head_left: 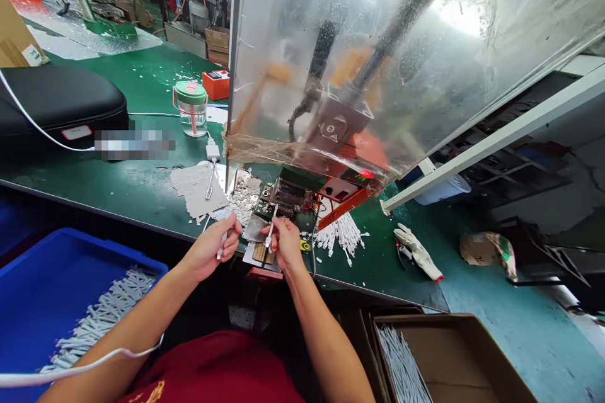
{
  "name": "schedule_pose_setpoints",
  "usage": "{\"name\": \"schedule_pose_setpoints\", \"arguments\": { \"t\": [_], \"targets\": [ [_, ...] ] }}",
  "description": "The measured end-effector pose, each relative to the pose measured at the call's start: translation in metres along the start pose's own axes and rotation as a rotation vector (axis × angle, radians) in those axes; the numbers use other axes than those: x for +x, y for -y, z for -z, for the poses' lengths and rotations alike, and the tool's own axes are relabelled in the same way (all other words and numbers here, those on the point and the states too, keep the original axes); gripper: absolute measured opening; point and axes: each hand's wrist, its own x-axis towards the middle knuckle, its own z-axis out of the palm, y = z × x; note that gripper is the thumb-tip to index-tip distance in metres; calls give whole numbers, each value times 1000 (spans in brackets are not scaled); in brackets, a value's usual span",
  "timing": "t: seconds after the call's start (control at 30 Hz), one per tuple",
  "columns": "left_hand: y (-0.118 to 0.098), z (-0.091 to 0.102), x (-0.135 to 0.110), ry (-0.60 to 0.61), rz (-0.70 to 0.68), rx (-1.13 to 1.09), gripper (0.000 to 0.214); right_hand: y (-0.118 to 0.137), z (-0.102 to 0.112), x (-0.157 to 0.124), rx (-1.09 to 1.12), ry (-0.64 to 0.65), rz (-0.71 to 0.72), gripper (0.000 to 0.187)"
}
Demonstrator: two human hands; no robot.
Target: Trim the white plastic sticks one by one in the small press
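My left hand [213, 247] is closed on a thin white plastic stick [224, 243], held just in front of the table edge. My right hand [285, 240] pinches another white stick [271, 227], whose tip points up at the small fixture [283, 196] of the machine. A metal plate with a wooden block [259, 250] lies between the two hands. Behind them stands a clear plastic shield [401, 44] over the machine's press head [338, 123].
A pile of white sticks [341, 234] lies right of the fixture, with white scraps [241, 198] and paper to its left. A blue bin [51, 289] holds sticks at lower left, a cardboard box [449, 352] at lower right. A glove [418, 253], a cup [191, 107] and a black case [57, 104] rest on the green table.
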Motion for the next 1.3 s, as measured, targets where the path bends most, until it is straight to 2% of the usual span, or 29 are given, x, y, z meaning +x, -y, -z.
{"name": "schedule_pose_setpoints", "arguments": {
  "t": [0.23, 0.37, 0.5, 0.57, 0.63, 0.7, 0.77, 0.87, 0.93, 0.97, 1.07, 1.3],
  "targets": [
    [10, -5, 7, -18, -20, 194, 41, 2, 2, -1, 7, -7, 2, 33],
    [14, -16, 15, -18, -27, 335, 36, -1, 2, 1, 22, 8, 16, 34],
    [12, -32, 21, -6, -1, 384, 52, -2, 4, 0, 7, 46, 19, 33],
    [12, -37, 23, 0, 17, 413, 57, 0, 12, -4, -66, 94, 18, 31],
    [12, -40, 26, 20, 28, 453, 58, 7, 31, -10, -196, 122, 47, 29],
    [12, -40, 28, 38, 34, 496, 59, 19, 62, -13, -358, 57, 120, 24],
    [13, -39, 30, 43, 39, 538, 57, 34, 103, -13, -550, -122, 228, 17],
    [14, -38, 33, 32, 20, 585, 51, 58, 167, -2, -940, -460, 350, 14],
    [16, -38, 36, 8, 0, 609, 49, 69, 200, 11, -1207, -582, 296, 14],
    [17, -39, 37, -6, -7, 619, 48, 72, 211, 17, -1314, -600, 246, 14],
    [20, -43, 43, -45, -22, 641, 46, 74, 226, 32, -1490, -584, 145, 15],
    [22, -52, 41, -76, -123, 630, 41, 70, 223, 40, -1602, -553, 121, 17]
  ]
}}
